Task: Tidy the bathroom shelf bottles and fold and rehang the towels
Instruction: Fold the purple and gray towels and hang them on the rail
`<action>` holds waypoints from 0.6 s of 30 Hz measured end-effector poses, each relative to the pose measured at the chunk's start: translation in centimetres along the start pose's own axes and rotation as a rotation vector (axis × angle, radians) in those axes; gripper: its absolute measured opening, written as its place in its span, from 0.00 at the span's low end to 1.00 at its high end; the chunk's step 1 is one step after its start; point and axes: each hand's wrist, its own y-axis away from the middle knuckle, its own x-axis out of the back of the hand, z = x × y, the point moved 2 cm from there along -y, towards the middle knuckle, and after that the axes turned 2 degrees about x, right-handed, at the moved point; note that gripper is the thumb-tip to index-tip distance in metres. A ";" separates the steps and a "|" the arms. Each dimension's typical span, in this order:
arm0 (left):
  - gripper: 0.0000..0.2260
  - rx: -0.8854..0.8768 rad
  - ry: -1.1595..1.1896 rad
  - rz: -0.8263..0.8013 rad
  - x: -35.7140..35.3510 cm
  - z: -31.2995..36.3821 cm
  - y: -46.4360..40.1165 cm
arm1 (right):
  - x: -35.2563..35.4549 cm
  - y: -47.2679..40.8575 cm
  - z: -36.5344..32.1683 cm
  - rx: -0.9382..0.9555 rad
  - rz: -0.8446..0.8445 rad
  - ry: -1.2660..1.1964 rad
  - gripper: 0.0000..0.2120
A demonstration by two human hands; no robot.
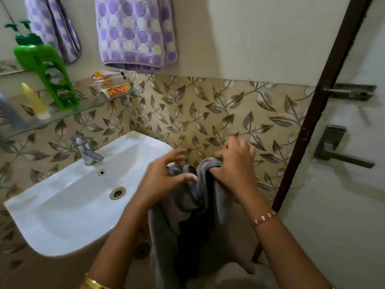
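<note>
Looks like we're mid-fold on the grey towel [200, 205] at lower centre, right hand [233, 163] gripping its top edge, left hand [164, 180] pinching a fold; next we'd need to square the edges

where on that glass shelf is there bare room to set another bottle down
The glass shelf has one bare patch, between the green shampoo bottle and the soap packets at its right end. Left of the green bottle it is crowded: a yellow tube and a grey bottle stand close together.
</note>
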 end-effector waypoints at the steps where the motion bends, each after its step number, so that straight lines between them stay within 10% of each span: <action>1: 0.32 -0.050 0.002 -0.100 -1.3 0.3 0.2 | 0.5 -0.1 -0.9 0.046 -0.048 -0.076 0.03; 7: 0.10 -0.087 0.038 -0.075 -3.9 -0.7 -0.3 | 1.6 -0.3 -1.1 0.060 -0.324 -0.363 0.14; 18: 0.08 0.043 0.274 -0.091 -2.7 -0.2 -0.4 | 1.0 1.4 3.5 -0.518 -0.444 -1.411 0.13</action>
